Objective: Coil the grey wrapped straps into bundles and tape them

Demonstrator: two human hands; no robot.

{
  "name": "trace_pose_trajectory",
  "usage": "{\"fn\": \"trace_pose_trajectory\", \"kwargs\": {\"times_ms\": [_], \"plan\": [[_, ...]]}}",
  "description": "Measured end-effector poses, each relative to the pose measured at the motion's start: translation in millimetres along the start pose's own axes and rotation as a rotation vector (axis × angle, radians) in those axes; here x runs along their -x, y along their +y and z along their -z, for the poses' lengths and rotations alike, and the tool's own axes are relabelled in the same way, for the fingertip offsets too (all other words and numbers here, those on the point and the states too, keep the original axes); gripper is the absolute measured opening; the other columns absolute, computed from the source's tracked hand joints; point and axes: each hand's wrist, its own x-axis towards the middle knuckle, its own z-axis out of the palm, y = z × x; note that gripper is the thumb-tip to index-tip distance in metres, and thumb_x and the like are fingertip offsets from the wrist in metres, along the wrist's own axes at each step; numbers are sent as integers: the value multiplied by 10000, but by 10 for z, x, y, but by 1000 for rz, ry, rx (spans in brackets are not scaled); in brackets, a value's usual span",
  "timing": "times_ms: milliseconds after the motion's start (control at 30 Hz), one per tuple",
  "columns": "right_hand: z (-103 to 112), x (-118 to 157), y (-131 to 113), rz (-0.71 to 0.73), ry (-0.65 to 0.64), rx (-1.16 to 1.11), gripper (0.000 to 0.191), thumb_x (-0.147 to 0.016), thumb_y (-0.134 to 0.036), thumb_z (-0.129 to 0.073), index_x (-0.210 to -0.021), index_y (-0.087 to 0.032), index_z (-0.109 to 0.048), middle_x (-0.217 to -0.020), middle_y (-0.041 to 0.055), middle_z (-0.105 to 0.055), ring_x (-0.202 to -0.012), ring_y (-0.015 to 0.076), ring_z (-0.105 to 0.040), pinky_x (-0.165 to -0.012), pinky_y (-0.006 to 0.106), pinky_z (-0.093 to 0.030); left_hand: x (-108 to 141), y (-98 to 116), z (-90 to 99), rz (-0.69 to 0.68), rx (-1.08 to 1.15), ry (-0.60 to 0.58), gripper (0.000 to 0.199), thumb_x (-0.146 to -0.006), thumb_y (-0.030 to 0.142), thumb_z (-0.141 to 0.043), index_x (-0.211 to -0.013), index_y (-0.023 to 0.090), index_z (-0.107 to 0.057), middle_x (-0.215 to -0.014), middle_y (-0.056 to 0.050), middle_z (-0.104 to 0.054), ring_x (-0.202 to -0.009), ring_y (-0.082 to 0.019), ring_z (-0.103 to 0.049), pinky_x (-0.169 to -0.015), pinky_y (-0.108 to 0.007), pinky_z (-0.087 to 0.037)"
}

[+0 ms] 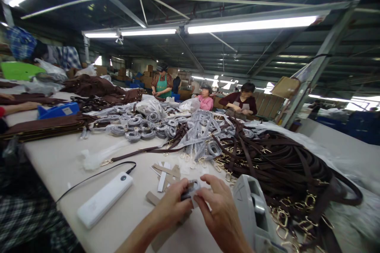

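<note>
Low over the near table edge, my left hand (176, 202) grips a small coiled strap in clear film (192, 188), its fingers wrapped round the left side. My right hand (218, 207) pinches the right side of the same bundle with thumb and fingertip, other fingers raised. Part of the coil is covered by my fingers. Beige and white card strips (164, 174) lie loose just beyond my left hand. To the right of my right hand stands a grey tape dispenser (249, 205).
Brown straps with gold clasps (285, 158) are heaped at right. Film-wrapped coils (147, 125) cover the table's middle. A white power bank (105, 199) with a black cable lies at left, beyond it a blue tape dispenser (59, 110). Several people work around the table.
</note>
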Motion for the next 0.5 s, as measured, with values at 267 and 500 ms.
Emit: {"fn": "trace_pose_trajectory", "kwargs": {"times_ms": [267,500], "plan": [[69,-94,15,-284,-107,-340,123,-777,-209,-578,-656,-227,-584,-1042,87,-666,-1051,285,-575,-913,411,-414,92,125,5,14,10,6,114,-689,203,-538,-769,209,-457,-749,40,-418,-740,-152,-397,-653,-257,-306],[62,-130,-36,-378,-197,-521,158,-790,-270,-589,-643,-227,-552,-967,59,-733,-907,253,-636,-765,325,-464,115,145,-43,-71,125,-26,184,-748,206,-513,-915,193,-589,-867,-2,-561,-868,-192,-479,-796,-289,-364]]}}
